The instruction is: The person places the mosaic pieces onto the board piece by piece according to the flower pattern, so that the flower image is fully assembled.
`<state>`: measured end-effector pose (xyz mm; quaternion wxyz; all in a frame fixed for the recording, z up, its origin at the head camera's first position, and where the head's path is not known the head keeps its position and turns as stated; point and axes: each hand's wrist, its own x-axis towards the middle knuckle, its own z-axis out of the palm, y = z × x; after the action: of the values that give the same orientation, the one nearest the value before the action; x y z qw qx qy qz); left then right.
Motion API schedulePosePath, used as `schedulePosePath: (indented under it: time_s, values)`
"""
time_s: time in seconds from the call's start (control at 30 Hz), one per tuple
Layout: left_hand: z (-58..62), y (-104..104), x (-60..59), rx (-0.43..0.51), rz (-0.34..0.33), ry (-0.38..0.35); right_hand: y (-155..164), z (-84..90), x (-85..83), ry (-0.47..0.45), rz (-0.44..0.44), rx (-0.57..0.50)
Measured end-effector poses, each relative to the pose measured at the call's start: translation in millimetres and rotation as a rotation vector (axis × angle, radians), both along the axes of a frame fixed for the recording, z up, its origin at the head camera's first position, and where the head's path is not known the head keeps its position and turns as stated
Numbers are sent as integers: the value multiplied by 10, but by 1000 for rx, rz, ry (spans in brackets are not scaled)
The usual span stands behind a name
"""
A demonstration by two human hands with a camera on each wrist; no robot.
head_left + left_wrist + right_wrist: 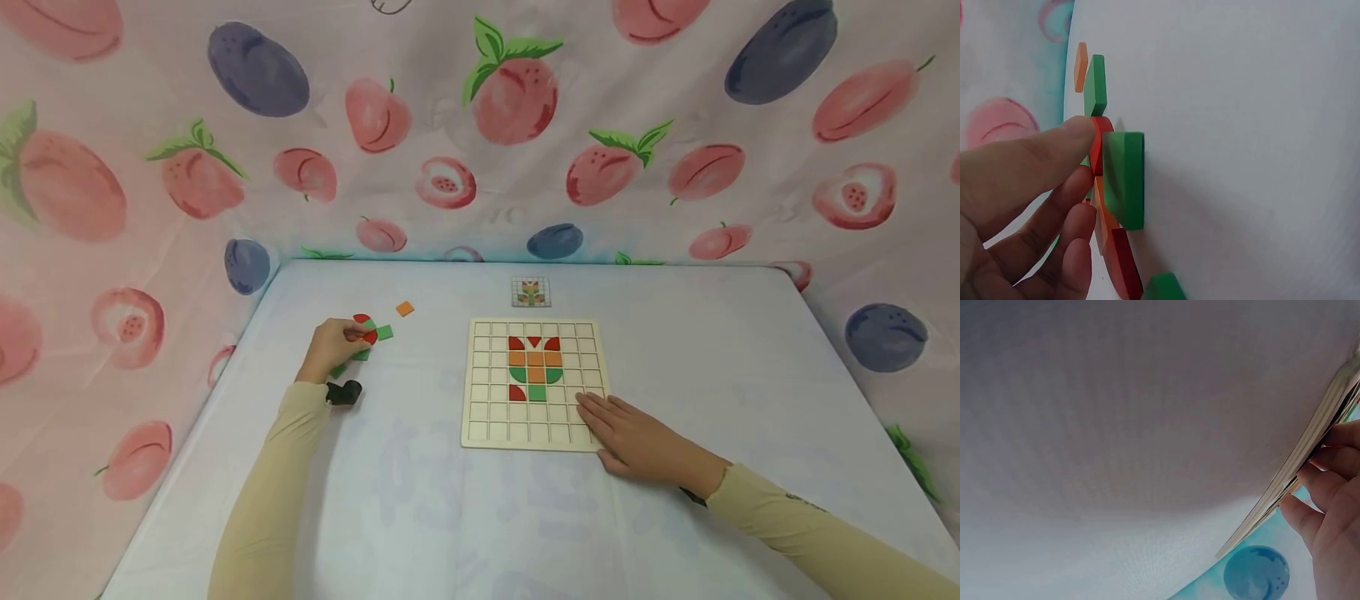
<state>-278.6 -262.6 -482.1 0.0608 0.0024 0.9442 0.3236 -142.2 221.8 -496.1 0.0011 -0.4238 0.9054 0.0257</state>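
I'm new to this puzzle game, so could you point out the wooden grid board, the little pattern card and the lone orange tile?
wooden grid board (487, 417), head view, bare squares at its lower left.
pattern card (531, 292), head view, its middle.
orange tile (405, 308), head view, its top face.

Soft, even light with hardly any shadow.

The head view is bright and sharp, its pale surface (465, 517) faintly washed out and its edges slightly bowed. In the left wrist view the hand (1016, 206) is blurred by nearness. The right wrist view is dimmer, greyish, and soft throughout.
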Motion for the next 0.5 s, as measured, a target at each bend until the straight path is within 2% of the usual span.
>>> schedulePosePath:
  time_s: [0.17, 0.37, 0.5]
  values:
    - [-18, 45, 9, 14, -41, 4, 0, -6, -6, 4, 3, -3]
    - [-22, 123, 5, 44, -124, -12, -2, 4, -7, 0, 3, 5]
    - [-30, 164, -13, 39, -132, -8, -2, 6, -7, 5, 6, 4]
